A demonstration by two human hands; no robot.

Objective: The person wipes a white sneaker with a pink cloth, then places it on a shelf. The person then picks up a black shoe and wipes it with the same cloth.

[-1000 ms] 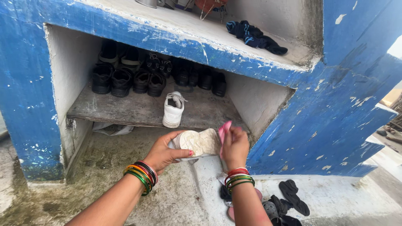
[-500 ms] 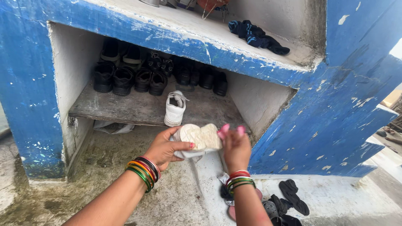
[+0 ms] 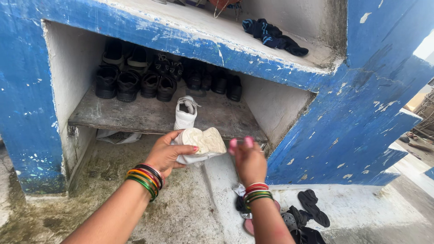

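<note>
We grip the dirty white canvas shoe [image 3: 201,143] sole-up in our left hand [image 3: 168,153]; our right hand [image 3: 246,160], fingers loosely curled and empty, hovers beside it.

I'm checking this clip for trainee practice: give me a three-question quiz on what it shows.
1. True or false: the left hand holds a white shoe sole-up.
2. Which hand is free of the shoe? A) left B) right
3. What stands alone at the front of the wooden shelf?

Key:
1. True.
2. B: the right hand is beside the shoe, not gripping it.
3. A second white shoe, in front of the row of black shoes.
</note>
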